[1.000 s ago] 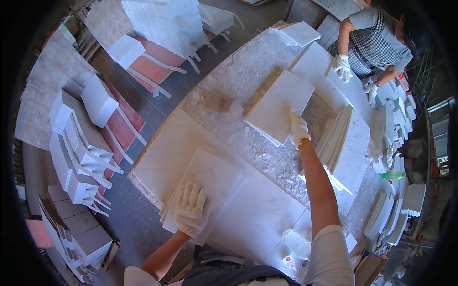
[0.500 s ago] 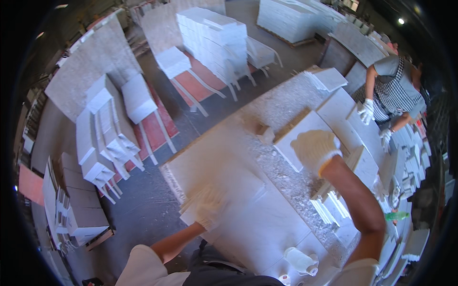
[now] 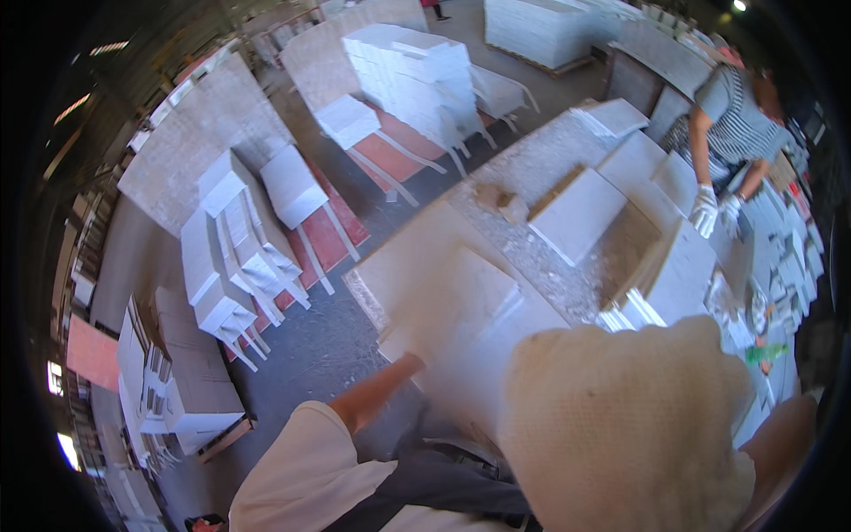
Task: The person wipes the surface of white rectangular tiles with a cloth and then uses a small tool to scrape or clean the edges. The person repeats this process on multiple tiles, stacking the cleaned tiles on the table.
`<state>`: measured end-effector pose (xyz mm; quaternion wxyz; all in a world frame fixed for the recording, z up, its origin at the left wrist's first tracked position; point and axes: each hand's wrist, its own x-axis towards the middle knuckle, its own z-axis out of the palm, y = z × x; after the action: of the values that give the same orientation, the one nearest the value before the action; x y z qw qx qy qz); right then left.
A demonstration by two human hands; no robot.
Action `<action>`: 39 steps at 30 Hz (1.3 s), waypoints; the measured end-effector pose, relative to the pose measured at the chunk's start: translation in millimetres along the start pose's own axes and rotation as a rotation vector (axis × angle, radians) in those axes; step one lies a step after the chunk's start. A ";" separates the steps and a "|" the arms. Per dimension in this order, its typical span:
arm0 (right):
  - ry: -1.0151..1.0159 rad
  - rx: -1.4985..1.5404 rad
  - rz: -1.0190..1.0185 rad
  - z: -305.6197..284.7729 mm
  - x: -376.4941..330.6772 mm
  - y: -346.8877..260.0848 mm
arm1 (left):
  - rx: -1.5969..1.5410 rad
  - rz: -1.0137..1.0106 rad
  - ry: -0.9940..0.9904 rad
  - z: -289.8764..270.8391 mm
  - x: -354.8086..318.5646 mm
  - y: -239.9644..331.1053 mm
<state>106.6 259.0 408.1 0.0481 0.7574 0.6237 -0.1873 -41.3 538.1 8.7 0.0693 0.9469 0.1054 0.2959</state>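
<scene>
The step in hand appears to be handling flat, rectangular white stone tiles point(image 3: 486, 277), lying at the pale, dusty bench's point(image 3: 554, 146) near edge, close to its left corner. The left hand point(image 3: 429, 340) is at them, but haze hides its grip. The right hand point(image 3: 629, 421), in a cream knitted glove, looms raised before the lens; whether it holds anything cannot be told. Any next move likely calls for care with thin edges. Contents of the green translucent plastic bottle point(image 3: 766, 353), toward the bench's right edge, cannot be made out.
</scene>
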 end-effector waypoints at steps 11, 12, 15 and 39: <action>0.123 0.122 0.062 34.9 -109.8 14.4 | 0.060 -0.135 -0.074 -21.7 5.9 13.6; 0.137 0.134 0.049 43.2 -119.1 13.9 | 0.067 -0.165 -0.082 -22.4 9.4 17.4; 0.175 0.205 0.008 75.3 -143.9 20.8 | 0.051 -0.291 -0.071 -25.9 25.7 35.4; 1.030 -0.268 0.963 376.3 -333.2 162.6 | -0.833 -0.177 -0.119 -140.7 -9.0 377.6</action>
<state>128.4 -200.4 148.3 -0.0823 0.9283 0.1814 0.3140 -69.5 180.1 191.6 0.4768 0.8408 0.0533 0.2508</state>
